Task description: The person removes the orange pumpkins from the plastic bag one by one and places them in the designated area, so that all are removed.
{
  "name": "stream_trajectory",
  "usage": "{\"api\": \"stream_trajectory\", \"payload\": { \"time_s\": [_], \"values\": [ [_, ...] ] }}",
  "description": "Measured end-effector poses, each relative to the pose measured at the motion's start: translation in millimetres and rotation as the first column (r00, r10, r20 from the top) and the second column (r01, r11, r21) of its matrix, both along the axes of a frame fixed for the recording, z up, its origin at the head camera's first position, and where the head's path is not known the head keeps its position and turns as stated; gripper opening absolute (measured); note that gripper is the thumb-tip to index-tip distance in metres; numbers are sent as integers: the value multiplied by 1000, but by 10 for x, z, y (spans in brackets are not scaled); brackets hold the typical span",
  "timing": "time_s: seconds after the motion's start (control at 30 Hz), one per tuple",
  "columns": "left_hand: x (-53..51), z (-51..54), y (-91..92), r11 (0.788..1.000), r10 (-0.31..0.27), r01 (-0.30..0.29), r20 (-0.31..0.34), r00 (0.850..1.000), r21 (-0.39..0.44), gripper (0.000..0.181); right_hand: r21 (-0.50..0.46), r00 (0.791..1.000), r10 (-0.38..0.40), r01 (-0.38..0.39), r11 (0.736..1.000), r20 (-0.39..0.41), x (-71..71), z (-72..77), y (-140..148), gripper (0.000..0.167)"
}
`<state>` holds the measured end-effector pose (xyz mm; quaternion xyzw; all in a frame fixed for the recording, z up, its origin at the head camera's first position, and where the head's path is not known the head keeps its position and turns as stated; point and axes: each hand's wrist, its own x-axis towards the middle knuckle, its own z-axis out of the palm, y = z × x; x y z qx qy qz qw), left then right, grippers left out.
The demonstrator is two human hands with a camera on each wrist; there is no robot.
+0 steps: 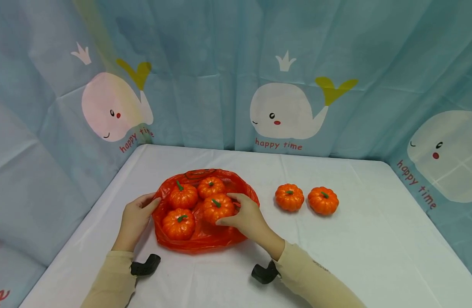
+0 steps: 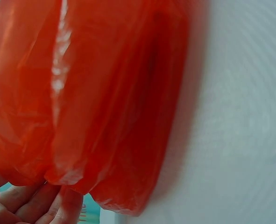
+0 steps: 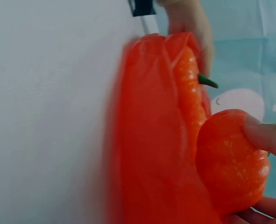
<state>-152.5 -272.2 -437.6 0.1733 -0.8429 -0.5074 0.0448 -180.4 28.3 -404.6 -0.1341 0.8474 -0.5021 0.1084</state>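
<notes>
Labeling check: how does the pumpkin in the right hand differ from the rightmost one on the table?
Hold: the held pumpkin is gripped by the right hand; the rightmost pumpkin is untouched.
Place: the held pumpkin is at the red bag's mouth; the rightmost pumpkin sits on the table.
Visibility: the right hand partly covers the held pumpkin; nothing covers the rightmost pumpkin in the head view.
Shared: both orange, ribbed, green-stemmed.

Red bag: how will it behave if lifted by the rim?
Probably floppy: the bag looks thin and wrinkled. It may sag or bulge unevenly, since separate pumpkins sit inside. Perhaps slippery too, given the glossy streak in the left wrist view.
</notes>
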Motion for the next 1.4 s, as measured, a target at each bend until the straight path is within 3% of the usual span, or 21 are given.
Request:
{"api": "stream_trajectory", "payload": {
  "time_s": [0.57, 0.9, 1.4],
  "values": [
    [7, 13, -4, 1000, 9, -9, 9, 1000, 20, 61, -19, 997, -73, 73, 997, -9, 140, 181, 349, 76],
    [4, 28, 12, 1000, 9, -9, 3, 1000, 28, 61, -112, 995, -101, 101, 989, 8, 254, 239, 575, 70],
    [-11, 1, 7, 1000, 13, -13, -2, 1000, 3, 59, -97, 993, -114, 114, 989, 7, 402, 208, 1007, 72]
  ]
}}
